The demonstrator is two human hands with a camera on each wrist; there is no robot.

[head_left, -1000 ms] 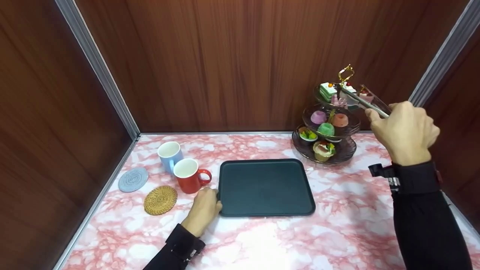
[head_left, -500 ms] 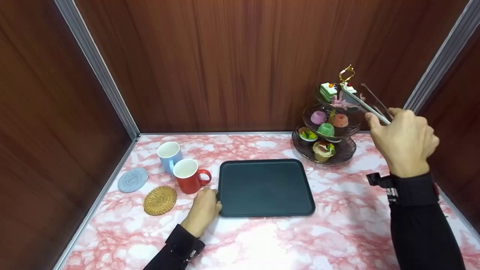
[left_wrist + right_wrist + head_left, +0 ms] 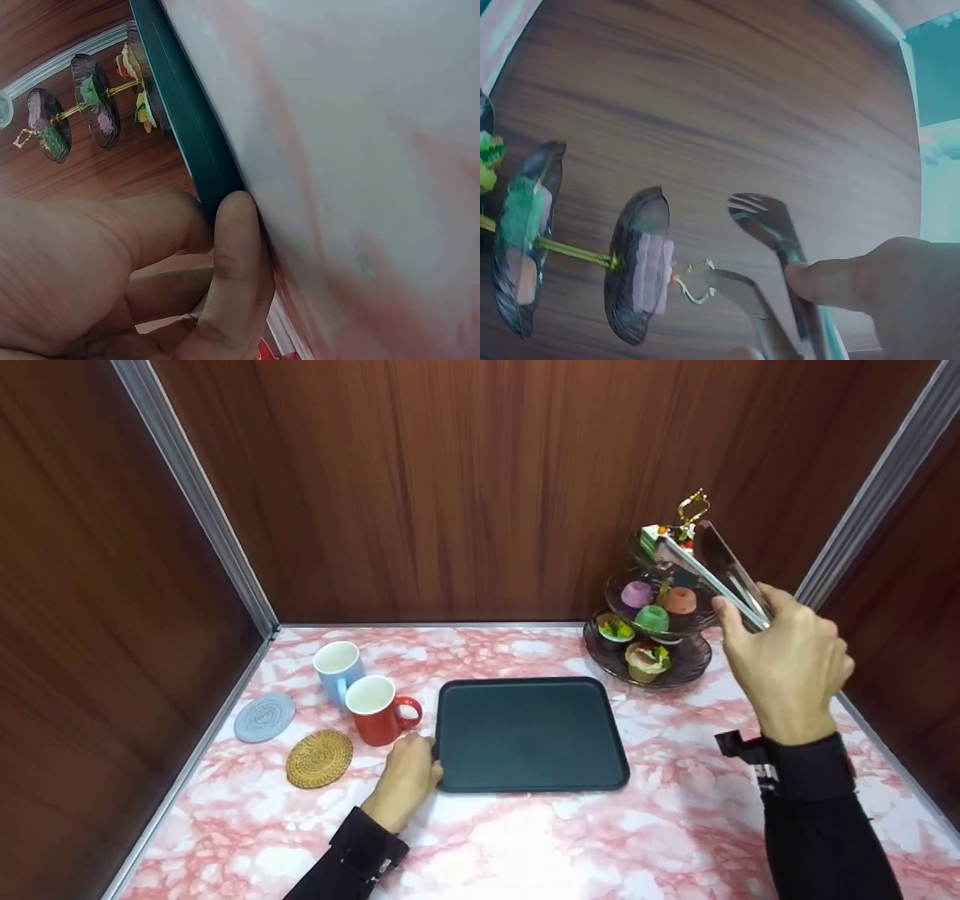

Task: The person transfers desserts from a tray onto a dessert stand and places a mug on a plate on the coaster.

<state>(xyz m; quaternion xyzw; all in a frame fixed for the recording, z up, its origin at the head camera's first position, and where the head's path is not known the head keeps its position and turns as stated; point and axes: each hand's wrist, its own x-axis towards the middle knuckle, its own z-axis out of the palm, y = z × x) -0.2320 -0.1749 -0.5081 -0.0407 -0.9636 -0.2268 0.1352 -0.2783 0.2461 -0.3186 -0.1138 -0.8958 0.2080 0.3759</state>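
Observation:
My left hand [image 3: 409, 780] pinches the left rim of a dark green rectangular tray [image 3: 529, 735]; in the left wrist view, thumb and fingers meet on the tray's edge [image 3: 176, 97]. My right hand [image 3: 795, 660] holds metal serving tongs [image 3: 716, 583] in front of the top tier of a three-tier dessert stand [image 3: 694, 656]. The tong arms are spread apart, and in the right wrist view nothing shows between their slotted heads [image 3: 765, 219]. A layered cake slice [image 3: 652, 274] sits on the top tier beside the tongs. The tongs partly hide that tier in the head view.
Cupcakes [image 3: 646, 661] stand on the bottom tier and small domed cakes [image 3: 652, 619] on the middle one. Left of the tray are a red mug [image 3: 379, 724], a light blue mug [image 3: 334, 660], a woven coaster [image 3: 320, 759] and a grey coaster [image 3: 265, 718]. Wood-look panels [image 3: 450, 495] enclose the table.
My right hand has come lower, nearer to me and slightly left. The tongs' heads have shifted left across the top tier. My left hand and the tray have stayed put.

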